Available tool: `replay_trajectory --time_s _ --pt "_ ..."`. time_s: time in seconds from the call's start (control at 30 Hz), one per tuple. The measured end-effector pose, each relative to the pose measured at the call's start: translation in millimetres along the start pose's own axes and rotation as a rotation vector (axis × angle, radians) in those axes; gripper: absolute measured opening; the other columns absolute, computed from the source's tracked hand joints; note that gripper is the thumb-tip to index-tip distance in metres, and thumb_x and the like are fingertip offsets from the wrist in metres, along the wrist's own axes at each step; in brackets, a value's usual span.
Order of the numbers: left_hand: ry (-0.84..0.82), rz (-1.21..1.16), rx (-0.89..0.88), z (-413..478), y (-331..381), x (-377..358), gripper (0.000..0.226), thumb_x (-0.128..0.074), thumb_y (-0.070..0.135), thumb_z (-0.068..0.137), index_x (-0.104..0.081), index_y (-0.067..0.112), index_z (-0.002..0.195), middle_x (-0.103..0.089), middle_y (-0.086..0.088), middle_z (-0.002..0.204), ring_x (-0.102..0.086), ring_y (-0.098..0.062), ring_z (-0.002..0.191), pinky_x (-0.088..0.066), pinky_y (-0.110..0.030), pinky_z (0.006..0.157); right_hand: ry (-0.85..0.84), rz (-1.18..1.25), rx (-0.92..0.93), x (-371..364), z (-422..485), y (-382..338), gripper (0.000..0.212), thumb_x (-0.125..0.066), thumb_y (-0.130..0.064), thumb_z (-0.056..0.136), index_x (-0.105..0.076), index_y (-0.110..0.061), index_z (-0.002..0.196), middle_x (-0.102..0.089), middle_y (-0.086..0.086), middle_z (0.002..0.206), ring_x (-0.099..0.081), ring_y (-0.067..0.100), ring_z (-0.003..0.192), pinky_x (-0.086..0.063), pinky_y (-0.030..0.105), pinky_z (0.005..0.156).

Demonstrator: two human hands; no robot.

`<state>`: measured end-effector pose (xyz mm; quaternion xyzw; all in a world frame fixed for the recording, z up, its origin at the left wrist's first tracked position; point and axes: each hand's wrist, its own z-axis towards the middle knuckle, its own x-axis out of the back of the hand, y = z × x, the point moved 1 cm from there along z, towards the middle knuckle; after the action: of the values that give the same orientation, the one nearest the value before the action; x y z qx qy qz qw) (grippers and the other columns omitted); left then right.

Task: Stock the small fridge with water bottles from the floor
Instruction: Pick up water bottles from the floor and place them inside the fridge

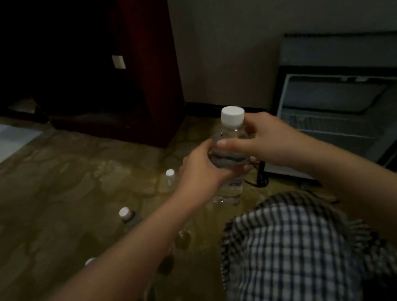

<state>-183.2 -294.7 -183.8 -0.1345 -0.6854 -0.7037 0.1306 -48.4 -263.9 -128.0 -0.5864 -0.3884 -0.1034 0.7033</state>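
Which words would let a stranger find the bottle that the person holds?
Find the open fridge on the right. Just left of it, the left hand and right hand grip a clear white-capped bottle. Only this one is held; the other bottles are on the floor.

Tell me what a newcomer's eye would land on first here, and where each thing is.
First comes the water bottle with its white cap, upright at centre and gripped by both the left hand and the right hand. Next is the small fridge standing open at the right. More capped bottles stand on the patterned floor at lower left.
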Motion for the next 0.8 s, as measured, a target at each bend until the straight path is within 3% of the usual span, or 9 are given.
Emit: replay_trajectory --time_s 0.1,0.17,0.3,0.4,0.53,0.67,0.73,0.8 --pt "-0.032 0.101 -0.072 31 26 -25 0.065 -0.079 0.052 0.051 -0.057 0.034 0.11 -0.068 0.009 0.107 -0.064 -0.011 0.101 -0.055 -0.042 0.088 0.094 0.045 -0.011 35 1 20 0.029 -0.067 -0.039 0.082 -0.063 -0.021 0.104 -0.068 -0.007 0.092 -0.064 0.005 0.084 -0.052 0.025 0.071" --pt "-0.066 0.156 -0.107 52 40 -45 0.063 -0.081 0.045 0.057 -0.056 0.029 0.113 -0.068 0.007 0.108 -0.064 -0.012 0.102 -0.055 -0.041 0.089 0.149 0.044 -0.017 58 1 35 0.029 -0.066 -0.038 0.083 -0.063 -0.02 0.106 -0.066 -0.01 0.091 -0.062 0.001 0.082 -0.049 0.02 0.066" --pt "-0.145 0.169 -0.143 85 58 -87 0.056 -0.082 0.038 0.062 -0.056 0.029 0.11 -0.067 0.007 0.106 -0.063 -0.011 0.101 -0.054 -0.038 0.09 0.223 0.048 -0.068 96 1 72 0.031 -0.067 -0.037 0.083 -0.063 -0.019 0.108 -0.068 -0.003 0.097 -0.064 0.009 0.089 -0.053 0.027 0.077" --pt "-0.181 0.17 -0.145 102 60 -110 0.058 -0.081 0.039 0.063 -0.056 0.028 0.113 -0.066 0.007 0.11 -0.061 -0.013 0.106 -0.053 -0.039 0.092 0.239 0.057 -0.09 108 3 96 0.03 -0.066 -0.037 0.083 -0.062 -0.02 0.107 -0.068 -0.005 0.095 -0.064 0.009 0.089 -0.051 0.027 0.075" --pt "-0.294 0.164 -0.115 138 58 -160 0.05 -0.082 0.031 0.066 -0.054 0.029 0.107 -0.063 0.01 0.104 -0.059 -0.012 0.105 -0.051 -0.029 0.087 0.285 0.103 -0.172 130 8 151 0.029 -0.066 -0.036 0.084 -0.062 -0.019 0.106 -0.068 -0.003 0.096 -0.065 0.012 0.091 -0.054 0.033 0.081" --pt "-0.402 0.13 -0.041 166 43 -205 0.049 -0.081 0.023 0.069 -0.054 0.023 0.11 -0.062 0.007 0.104 -0.059 -0.014 0.107 -0.049 -0.027 0.086 0.293 0.134 -0.284 139 16 203 0.022 -0.06 -0.039 0.087 -0.061 -0.022 0.102 -0.066 -0.004 0.092 -0.065 0.015 0.088 -0.054 0.029 0.071" --pt "-0.443 0.137 -0.017 180 32 -224 0.048 -0.08 0.022 0.069 -0.053 0.024 0.109 -0.06 0.011 0.098 -0.057 -0.014 0.108 -0.049 -0.03 0.092 0.305 0.173 -0.354 140 22 227 0.027 -0.058 -0.04 0.089 -0.061 -0.02 0.106 -0.066 0.001 0.095 -0.066 0.018 0.087 -0.055 0.031 0.068" --pt "-0.47 0.158 -0.007 195 19 -241 0.053 -0.081 0.023 0.068 -0.055 0.021 0.114 -0.062 0.008 0.105 -0.057 -0.016 0.111 -0.048 -0.035 0.099 0.311 0.176 -0.397 139 27 247 0.028 -0.057 -0.039 0.089 -0.061 -0.018 0.108 -0.066 0.005 0.095 -0.065 0.02 0.084 -0.053 0.031 0.066"
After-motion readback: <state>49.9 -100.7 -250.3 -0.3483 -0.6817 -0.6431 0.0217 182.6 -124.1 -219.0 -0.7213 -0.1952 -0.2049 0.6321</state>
